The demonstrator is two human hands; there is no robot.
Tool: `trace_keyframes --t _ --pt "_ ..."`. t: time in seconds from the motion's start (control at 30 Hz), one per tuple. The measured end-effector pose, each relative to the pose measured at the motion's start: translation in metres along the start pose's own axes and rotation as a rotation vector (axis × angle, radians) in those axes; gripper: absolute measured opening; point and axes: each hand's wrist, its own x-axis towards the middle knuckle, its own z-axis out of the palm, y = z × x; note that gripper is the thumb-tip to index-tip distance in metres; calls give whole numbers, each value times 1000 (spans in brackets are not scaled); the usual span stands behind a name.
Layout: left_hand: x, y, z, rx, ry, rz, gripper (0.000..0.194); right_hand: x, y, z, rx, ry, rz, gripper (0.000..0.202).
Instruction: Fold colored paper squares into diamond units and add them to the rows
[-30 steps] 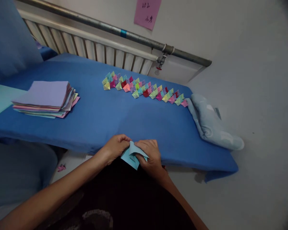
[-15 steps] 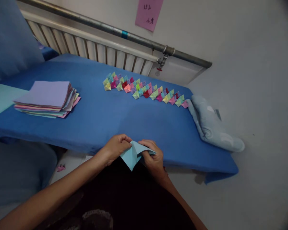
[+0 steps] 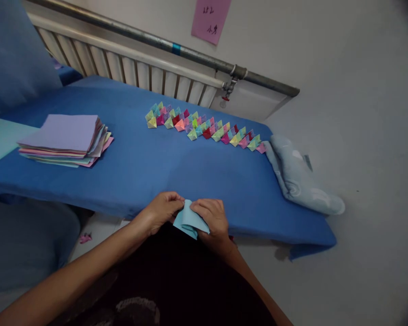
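Note:
Between my hands, just off the front edge of the blue-covered surface, is a light blue sheet of folding paper (image 3: 192, 220), partly folded with one layer curling over. My left hand (image 3: 165, 209) pinches its left corner between thumb and fingertips. On the other side, my right hand (image 3: 213, 220) grips the paper, its fingers bent over the top and the thumb partly hidden. Farther back stand rows of small folded paper pieces (image 3: 206, 132) in many colours. Off to the left lies a stack of coloured paper (image 3: 66, 133), lilac on top.
A light green sheet (image 3: 7, 138) lies left of the stack on the blue cloth (image 3: 139, 158). A folded pale blue blanket (image 3: 299, 176) rests at the right end. Behind run a radiator (image 3: 122, 68) and a metal pipe (image 3: 204, 56) along the wall.
The paper has gone from opened, pointed flaps to a more compact shape with a layer folded over. My right fingers have moved up onto its top; my left hand keeps its pinch.

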Motion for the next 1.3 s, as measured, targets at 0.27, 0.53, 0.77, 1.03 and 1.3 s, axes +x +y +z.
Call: trace_keyframes --t 0.27,0.53,0.77,1.03,1.3 --pt "-1 -4 2 17 25 42 12 1 -2 -1 42 30 92 22" --pt "0 -3 -2 36 -5 26 15 2 -2 9 514 41 719 19" --pt "1 -5 -1 82 -37 11 15 11 -5 0 259 -19 334 20" --pt "-3 0 0 -27 -32 -14 13 10 -3 -2 78 -74 34 17" --pt "-2 -1 -6 -23 -59 38 18 8 -4 -4 16 -61 -1 22"
